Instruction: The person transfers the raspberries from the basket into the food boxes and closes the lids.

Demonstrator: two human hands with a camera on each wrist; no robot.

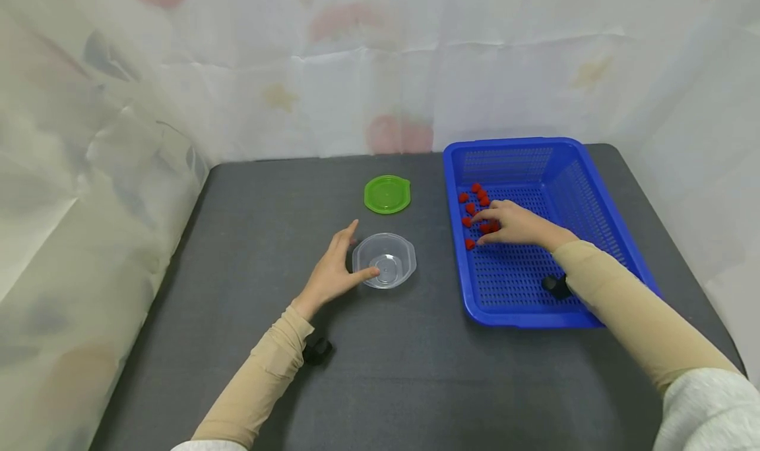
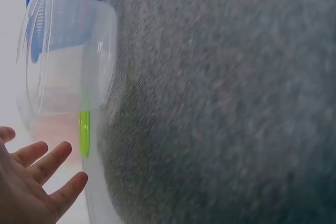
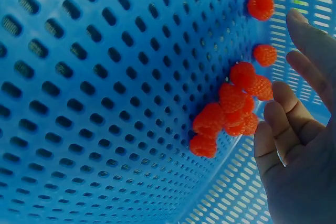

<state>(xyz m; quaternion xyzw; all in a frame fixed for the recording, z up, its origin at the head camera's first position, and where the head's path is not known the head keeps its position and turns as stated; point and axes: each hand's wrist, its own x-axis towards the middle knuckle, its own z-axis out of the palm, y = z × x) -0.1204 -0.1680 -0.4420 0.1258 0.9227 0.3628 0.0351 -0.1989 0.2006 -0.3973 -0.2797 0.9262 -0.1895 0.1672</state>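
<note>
A clear plastic bowl (image 1: 384, 261) stands on the grey table, and my left hand (image 1: 332, 273) is at its left side with fingers spread. In the head view the thumb overlaps the bowl's near edge; the left wrist view shows the fingers (image 2: 55, 161) apart from it. Over the left part of a blue basket (image 1: 510, 318) hovers my right hand (image 1: 516, 225), its fingers bent loosely beside several red raspberries (image 3: 231, 98). Nothing shows between thumb and fingers in the right wrist view. Some raspberries are partly hidden behind the hand in the head view.
A green lid (image 1: 387, 194) lies flat on the table behind the bowl. The basket has raised, slotted walls and takes up the table's right side. Patterned white cloth (image 1: 332, 101) hangs along the back and sides.
</note>
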